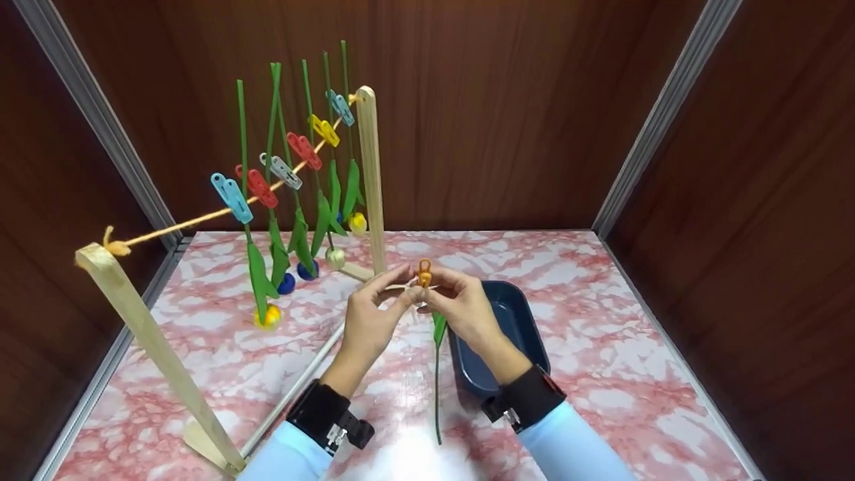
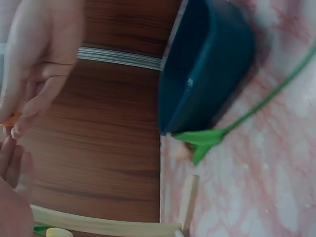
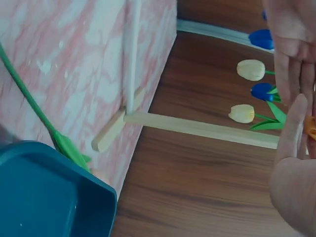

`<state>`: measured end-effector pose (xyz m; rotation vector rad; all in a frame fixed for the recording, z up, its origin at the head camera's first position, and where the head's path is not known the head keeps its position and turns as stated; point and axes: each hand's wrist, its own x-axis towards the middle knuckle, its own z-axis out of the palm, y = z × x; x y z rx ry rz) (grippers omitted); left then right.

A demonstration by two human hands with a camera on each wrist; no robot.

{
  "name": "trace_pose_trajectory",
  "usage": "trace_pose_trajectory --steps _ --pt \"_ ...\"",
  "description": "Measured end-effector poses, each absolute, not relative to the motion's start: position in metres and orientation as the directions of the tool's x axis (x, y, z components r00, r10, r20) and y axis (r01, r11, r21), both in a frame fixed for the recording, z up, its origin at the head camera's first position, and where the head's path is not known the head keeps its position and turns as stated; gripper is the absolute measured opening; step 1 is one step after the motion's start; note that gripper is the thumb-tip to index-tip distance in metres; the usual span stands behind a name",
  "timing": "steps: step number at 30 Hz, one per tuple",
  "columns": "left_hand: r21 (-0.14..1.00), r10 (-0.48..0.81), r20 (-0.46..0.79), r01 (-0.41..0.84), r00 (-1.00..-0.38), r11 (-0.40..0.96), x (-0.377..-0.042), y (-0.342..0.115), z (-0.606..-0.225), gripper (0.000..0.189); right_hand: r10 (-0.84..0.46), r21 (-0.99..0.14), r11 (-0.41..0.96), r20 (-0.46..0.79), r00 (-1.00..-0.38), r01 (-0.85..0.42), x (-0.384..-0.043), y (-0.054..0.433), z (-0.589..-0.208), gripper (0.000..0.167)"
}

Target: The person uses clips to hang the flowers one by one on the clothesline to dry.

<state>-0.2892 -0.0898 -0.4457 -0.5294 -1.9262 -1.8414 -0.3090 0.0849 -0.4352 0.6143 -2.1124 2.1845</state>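
Observation:
In the head view, an orange clothespin [image 1: 425, 270] stands upright between the fingertips of both hands, above the table. My left hand [image 1: 373, 317] pinches at it from the left with thumb and index finger. My right hand [image 1: 473, 314] grips it from the right; the lower part is hidden by fingers. Below the hands lies a tulip with a green stem [image 1: 437, 394], its head hidden in the head view. The left wrist view shows its green leaf [image 2: 205, 140] and a blurred pale head beside the dark blue tray [image 2: 232, 59].
On the left stands a wooden frame, with a near post [image 1: 153, 341] and a far post [image 1: 371, 180]. An orange cord [image 1: 180, 227] slopes between them. Several clothespins, such as a blue one [image 1: 232, 198], hold tulips upside down. The tray stands right of the loose tulip.

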Motion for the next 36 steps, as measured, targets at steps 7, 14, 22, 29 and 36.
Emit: trace_pose_trajectory --steps 7,14,22,29,36 --pt "0.912 0.019 0.411 0.411 -0.911 -0.018 -0.292 -0.093 -0.429 0.038 -0.285 -0.950 -0.024 0.305 -0.909 -0.311 -0.312 0.084 -0.435 0.024" --pt "0.932 0.010 0.361 0.361 -0.932 -0.035 -0.293 -0.093 -0.424 0.039 -0.299 -0.952 0.002 0.291 -0.909 -0.306 -0.312 0.085 -0.434 0.023" --pt "0.919 -0.052 0.390 0.393 -0.919 -0.044 -0.294 -0.095 -0.416 0.032 -0.314 -0.941 0.049 0.304 -0.900 -0.335 -0.317 0.081 -0.427 0.026" --pt "0.908 -0.113 0.417 0.418 -0.902 0.015 -0.298 -0.092 -0.411 0.021 -0.320 -0.934 0.081 0.307 -0.896 -0.348 -0.316 0.082 -0.426 0.028" --pt "0.877 -0.229 0.478 0.474 -0.848 0.074 -0.306 -0.092 -0.405 0.012 -0.372 -0.853 0.217 0.378 -0.848 -0.475 -0.332 0.079 -0.425 0.035"
